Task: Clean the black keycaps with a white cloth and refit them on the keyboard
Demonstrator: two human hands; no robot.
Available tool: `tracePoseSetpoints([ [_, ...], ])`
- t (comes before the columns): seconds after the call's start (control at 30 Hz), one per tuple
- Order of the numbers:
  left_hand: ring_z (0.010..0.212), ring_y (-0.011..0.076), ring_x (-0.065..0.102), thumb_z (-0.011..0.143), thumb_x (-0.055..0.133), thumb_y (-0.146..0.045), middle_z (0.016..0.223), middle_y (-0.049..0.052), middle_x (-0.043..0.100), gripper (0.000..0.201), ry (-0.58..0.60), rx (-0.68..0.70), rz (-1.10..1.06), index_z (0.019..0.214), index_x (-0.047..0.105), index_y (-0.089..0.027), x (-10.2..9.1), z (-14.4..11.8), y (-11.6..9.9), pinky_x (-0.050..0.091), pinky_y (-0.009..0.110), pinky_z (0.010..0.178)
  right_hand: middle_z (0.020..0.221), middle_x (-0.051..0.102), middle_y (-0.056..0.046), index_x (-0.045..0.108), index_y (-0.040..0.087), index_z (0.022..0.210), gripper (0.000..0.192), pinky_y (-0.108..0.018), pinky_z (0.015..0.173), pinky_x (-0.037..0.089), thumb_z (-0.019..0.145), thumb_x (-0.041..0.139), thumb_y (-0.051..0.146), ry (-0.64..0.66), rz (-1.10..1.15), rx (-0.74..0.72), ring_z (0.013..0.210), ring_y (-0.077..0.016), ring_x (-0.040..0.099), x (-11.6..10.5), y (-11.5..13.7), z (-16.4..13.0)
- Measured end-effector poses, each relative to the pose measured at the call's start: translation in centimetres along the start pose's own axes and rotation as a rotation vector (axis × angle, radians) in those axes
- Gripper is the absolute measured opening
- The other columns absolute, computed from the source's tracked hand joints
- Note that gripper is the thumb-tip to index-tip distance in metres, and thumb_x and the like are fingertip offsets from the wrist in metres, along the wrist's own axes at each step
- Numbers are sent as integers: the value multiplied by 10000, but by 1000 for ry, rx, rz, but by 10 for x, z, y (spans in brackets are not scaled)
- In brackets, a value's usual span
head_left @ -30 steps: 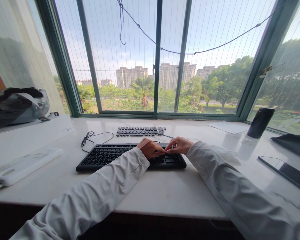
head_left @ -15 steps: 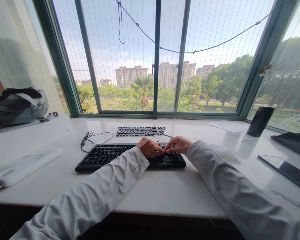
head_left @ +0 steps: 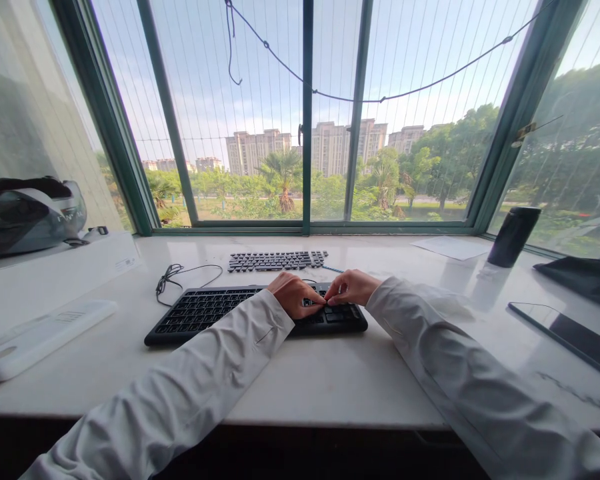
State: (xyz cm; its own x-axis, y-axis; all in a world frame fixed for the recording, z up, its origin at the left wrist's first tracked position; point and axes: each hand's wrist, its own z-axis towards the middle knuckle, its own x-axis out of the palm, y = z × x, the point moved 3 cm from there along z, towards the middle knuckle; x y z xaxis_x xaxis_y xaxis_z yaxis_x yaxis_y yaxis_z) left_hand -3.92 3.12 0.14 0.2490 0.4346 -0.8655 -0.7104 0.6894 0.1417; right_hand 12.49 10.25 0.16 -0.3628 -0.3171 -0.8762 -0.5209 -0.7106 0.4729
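1. Two hands: left hand (head_left: 291, 295), right hand (head_left: 354, 287).
2. Two sleeves (head_left: 230, 350).
3. One keyboard (head_left: 193, 315).
4. Loose keycaps (head_left: 270, 261): dozens, too small to count.
5. One coiled cable (head_left: 167, 284).
6. One black cylinder (head_left: 514, 237).
7. One sheet (head_left: 450, 248).
8. One phone or tablet (head_left: 575, 340).
9. One rope (head_left: 383, 100).

keyboard (head_left: 195, 313) partly hidden by left hand (head_left: 291, 295), dark device (head_left: 575, 335) cut off

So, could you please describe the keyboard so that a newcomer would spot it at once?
Below the window is a white counter. On it, a long black keyboard lies under the left hand and right hand. Unlike the loose keys in rows behind it, it has one solid frame.
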Motion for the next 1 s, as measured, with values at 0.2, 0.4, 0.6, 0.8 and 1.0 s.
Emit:
tracePoseSetpoints([
  [0.2, 594, 146, 625, 723, 543, -390, 621, 7, 696, 237, 36, -100, 113, 875, 721, -354, -6, 6, -12, 338, 235, 514, 635, 667, -27, 749, 169, 831, 358, -206, 509, 382, 594, 716, 436, -17, 96, 21, 587, -120, 549, 3, -3, 1],
  [0.4, 569, 164, 609, 719, 524, -377, 601, 40, 687, 240, 102, -93, 172, 808, 737, -312, -12, 11, -21, 310, 243, 501, 576, 651, -26, 754, 169, 804, 334, -204, 485, 391, 586, 719, 419, -27, 110, 61, 540, -120, 559, 5, -2, 1],
  [0.6, 547, 168, 601, 732, 503, -377, 591, 50, 684, 254, 145, -69, 194, 781, 738, -295, -14, 14, -23, 309, 240, 490, 591, 665, -32, 753, 169, 820, 288, -210, 485, 397, 621, 693, 368, 0, 52, 56, 549, -132, 576, 4, 8, -1],
  [0.8, 529, 167, 600, 733, 507, -382, 565, 44, 671, 246, 124, -69, 191, 764, 736, -297, -12, 13, -24, 300, 246, 475, 646, 694, -33, 755, 174, 774, 223, -206, 521, 415, 632, 678, 327, -21, -7, 35, 616, -150, 610, 3, 15, -4],
  [1.0, 572, 156, 616, 797, 481, -405, 630, 31, 693, 268, 12, -145, 183, 835, 727, -306, -11, 7, -13, 344, 250, 523, 665, 691, -23, 749, 194, 805, 255, -214, 577, 415, 670, 658, 390, -188, -24, 12, 635, -136, 588, -12, 14, -6],
])
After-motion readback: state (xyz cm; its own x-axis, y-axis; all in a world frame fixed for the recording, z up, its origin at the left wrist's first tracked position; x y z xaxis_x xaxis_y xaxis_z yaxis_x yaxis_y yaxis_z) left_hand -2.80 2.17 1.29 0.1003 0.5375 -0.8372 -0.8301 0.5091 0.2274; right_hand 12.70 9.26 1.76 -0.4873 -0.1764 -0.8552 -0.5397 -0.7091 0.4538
